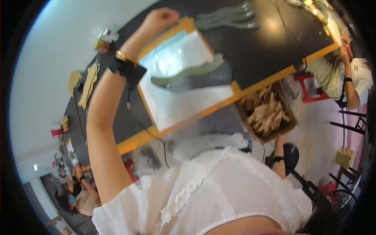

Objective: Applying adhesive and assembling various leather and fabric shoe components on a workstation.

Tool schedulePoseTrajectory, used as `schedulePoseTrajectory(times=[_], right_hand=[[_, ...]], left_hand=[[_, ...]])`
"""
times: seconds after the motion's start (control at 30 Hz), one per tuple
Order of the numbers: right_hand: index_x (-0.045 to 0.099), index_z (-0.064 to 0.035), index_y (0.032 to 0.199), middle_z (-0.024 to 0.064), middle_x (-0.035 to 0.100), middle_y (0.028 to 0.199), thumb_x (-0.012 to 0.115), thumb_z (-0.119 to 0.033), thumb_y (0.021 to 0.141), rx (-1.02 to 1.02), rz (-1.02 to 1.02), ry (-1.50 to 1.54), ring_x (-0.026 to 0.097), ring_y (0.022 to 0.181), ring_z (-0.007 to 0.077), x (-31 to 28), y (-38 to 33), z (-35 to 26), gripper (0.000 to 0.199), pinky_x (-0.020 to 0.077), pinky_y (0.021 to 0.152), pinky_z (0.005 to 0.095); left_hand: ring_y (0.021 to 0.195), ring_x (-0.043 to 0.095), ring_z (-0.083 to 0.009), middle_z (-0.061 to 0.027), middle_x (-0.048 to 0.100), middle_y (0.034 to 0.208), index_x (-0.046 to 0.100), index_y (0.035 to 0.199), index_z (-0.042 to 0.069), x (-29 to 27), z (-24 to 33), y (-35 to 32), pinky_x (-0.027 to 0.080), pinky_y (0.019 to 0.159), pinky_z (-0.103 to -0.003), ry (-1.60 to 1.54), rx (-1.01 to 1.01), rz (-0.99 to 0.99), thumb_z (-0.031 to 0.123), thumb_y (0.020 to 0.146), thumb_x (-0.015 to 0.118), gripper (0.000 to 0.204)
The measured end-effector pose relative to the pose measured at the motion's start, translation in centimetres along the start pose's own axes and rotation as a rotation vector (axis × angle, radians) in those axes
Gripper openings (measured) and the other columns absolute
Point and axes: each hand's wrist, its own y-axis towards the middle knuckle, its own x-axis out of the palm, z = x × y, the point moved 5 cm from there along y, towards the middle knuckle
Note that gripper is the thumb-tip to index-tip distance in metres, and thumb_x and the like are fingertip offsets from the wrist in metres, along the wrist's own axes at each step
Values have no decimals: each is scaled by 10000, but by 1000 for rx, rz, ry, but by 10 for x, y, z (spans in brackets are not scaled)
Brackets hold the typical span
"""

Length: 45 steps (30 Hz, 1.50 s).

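A grey-green, wavy-edged piece shaped like the side of a shoe sole [184, 74] lies over a lit white panel [176, 109] set in the bench; its lower part is blurred. Beyond the panel's far edge, my left hand [162, 18] is raised with its fingers curled in; whether they hold anything is hidden. Several similar grey-green sole-shaped pieces [227, 17] lie to the right of that hand. My right hand [280, 141] is low on the right, beside the near side of a carton [267, 136] of tan scraps [268, 113]. Its fingers are small and indistinct.
The dark bench [270, 47] has a yellow-taped edge [266, 80]. A cable [147, 127] hangs from my left wrist. Another person [352, 78] sits at the right near a red stool [309, 88], and others [84, 192] work at the far left. A fan [340, 201] stands lower right.
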Motion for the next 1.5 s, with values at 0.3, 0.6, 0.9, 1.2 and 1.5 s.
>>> schedulePoseTrajectory(times=[0.3, 0.6, 0.9, 1.2, 1.5], right_hand=[[207, -148, 1527, 168, 491, 1282, 547, -118, 918, 509, -78, 119, 610, 1017, 344, 117, -18, 11, 698, 517, 781, 444], [541, -35, 1309, 86, 618, 1194, 513, -186, 1006, 270, -125, -21, 618, 1051, 202, 202, -51, -110, 340, 498, 848, 333], [461, -8, 1378, 103, 622, 1099, 718, -32, 829, 3, -1103, 31, 603, 989, 184, 384, -178, -351, 606, 501, 899, 334], [583, -17, 960, 61, 618, 856, 711, -158, 856, -355, -1634, 68, 574, 783, 132, 486, -256, -398, 217, 447, 674, 286], [574, 2, 782, -12, 492, 667, 596, -136, 934, -472, -1247, -371, 449, 650, 61, 550, -278, -413, 206, 368, 593, 242]], left_hand=[[1044, 610, -353, -164, 634, 1133, 638, 1130, 31, 79, 6, 19, 488, 880, -434, 511, 83, 263, 255, 857, 686, 356], [737, 650, -154, -92, 690, 820, 636, 1048, -7, 59, -12, 30, 520, 695, -299, 213, -79, 250, 94, 803, 728, 281], [856, 592, -92, -3, 617, 908, 610, 977, 15, 62, 130, -116, 492, 785, -250, -544, 24, -34, 33, 919, 625, 63], [764, 617, -146, -71, 658, 854, 630, 957, 3, 93, 114, -233, 488, 716, -273, -485, -11, 65, 19, 865, 674, 104], [1168, 542, -332, -157, 585, 1262, 581, 1218, 13, 51, -13, -255, 456, 993, -397, 355, -13, 241, 43, 912, 541, 310]])
